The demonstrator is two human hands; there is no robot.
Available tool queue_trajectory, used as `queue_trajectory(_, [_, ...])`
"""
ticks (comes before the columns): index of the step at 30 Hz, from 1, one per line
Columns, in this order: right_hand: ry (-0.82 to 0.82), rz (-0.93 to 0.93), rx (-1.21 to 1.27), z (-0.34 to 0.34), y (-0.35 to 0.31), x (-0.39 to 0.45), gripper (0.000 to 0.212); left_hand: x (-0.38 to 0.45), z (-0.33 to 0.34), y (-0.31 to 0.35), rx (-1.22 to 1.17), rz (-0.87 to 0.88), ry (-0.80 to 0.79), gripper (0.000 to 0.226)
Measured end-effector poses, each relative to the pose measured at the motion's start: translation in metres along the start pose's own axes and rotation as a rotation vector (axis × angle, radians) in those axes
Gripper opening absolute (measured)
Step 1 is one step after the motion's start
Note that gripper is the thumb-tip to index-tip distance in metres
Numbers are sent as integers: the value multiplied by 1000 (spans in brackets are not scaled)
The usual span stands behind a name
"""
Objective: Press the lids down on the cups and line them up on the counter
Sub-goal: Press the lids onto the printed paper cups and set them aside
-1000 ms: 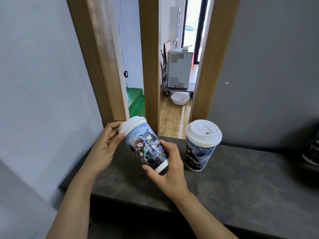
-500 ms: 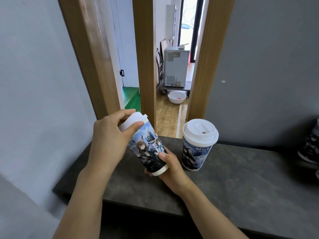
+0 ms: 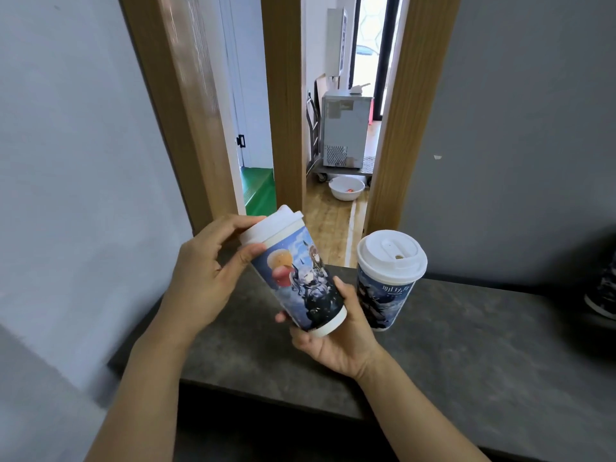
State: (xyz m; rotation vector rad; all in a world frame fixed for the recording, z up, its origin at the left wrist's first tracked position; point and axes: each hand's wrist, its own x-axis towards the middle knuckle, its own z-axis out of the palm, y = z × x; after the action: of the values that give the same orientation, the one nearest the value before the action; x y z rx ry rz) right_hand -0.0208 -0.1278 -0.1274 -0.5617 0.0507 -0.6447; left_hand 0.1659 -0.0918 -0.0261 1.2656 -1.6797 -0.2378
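A printed paper cup point(image 3: 300, 278) with a white lid point(image 3: 271, 226) is tilted to the left above the dark counter point(image 3: 466, 355). My left hand point(image 3: 208, 278) grips the lid end, fingers over the top and thumb on the rim. My right hand point(image 3: 336, 341) cups the base from below, thumb against the cup's side. A second printed cup point(image 3: 386, 295) with its white lid point(image 3: 391, 256) on stands upright on the counter just right of the held one.
Another cup point(image 3: 603, 295) shows partly at the right edge of the counter. Grey walls flank a wood-framed opening point(image 3: 283, 105) behind the counter, with a room and a white basin point(image 3: 346, 189) beyond.
The held cup has been turned about its axis, showing different artwork. My left hand shifted from covering the lid to gripping it from the side. The view moved slightly.
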Motion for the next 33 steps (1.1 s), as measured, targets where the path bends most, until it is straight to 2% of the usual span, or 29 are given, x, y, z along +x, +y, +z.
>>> queue_trajectory(2, [134, -40, -229, 1, 6, 4, 78, 2, -1, -3, 151, 32, 22, 27])
queue_trajectory(5, [286, -181, -432, -1, 13, 8, 73, 3, 2, -1, 399, 35, 51, 40])
queue_trajectory(10, [220, -183, -494, 0, 14, 6, 85, 2, 5, 9, 529, 106, 90, 49])
queue_trajectory(18, [214, -192, -527, 0, 13, 4, 87, 1, 9, 17, 624, 156, 108, 46])
queue_trajectory(25, [227, -178, -513, 1, 13, 2, 93, 1, 9, 14, 568, 153, 118, 50])
queue_trajectory(27, [186, -154, -458, 2, 12, 1, 84, 4, 3, 9, 338, 120, 66, 40])
queue_trajectory(29, [89, -91, -385, 3, 9, -2, 64, 4, -4, 4, 78, 95, -17, 33])
queue_trajectory(30, [58, -52, -363, 3, 8, -2, 58, 2, -7, 2, 9, 77, -27, 33])
queue_trajectory(33, [19, 10, -329, 1, 8, -1, 54, -2, -6, -1, 20, 78, 2, 29])
